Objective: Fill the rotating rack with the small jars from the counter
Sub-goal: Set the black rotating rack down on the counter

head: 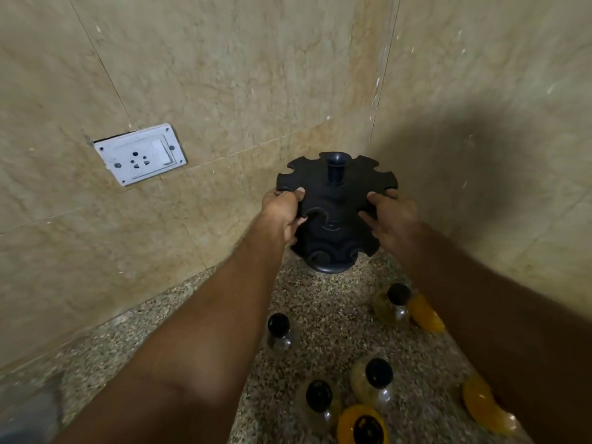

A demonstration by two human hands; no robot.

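A black rotating rack (336,200) with notched tiers and a central post stands in the corner of the speckled counter (320,302). My left hand (283,213) grips its top tier on the left; my right hand (389,219) grips it on the right. All visible notches hold nothing. Several small jars with black round lids stand in front: a clear one (279,331), a yellowish one (392,306), another yellowish one (374,381), one (320,402) beside it, and a yellow one (363,426) at the bottom edge.
Beige marble walls meet just behind the rack. A white socket plate with a switch (141,154) is on the left wall. Two yellow jars (426,314) (483,405) are partly hidden by my right forearm.
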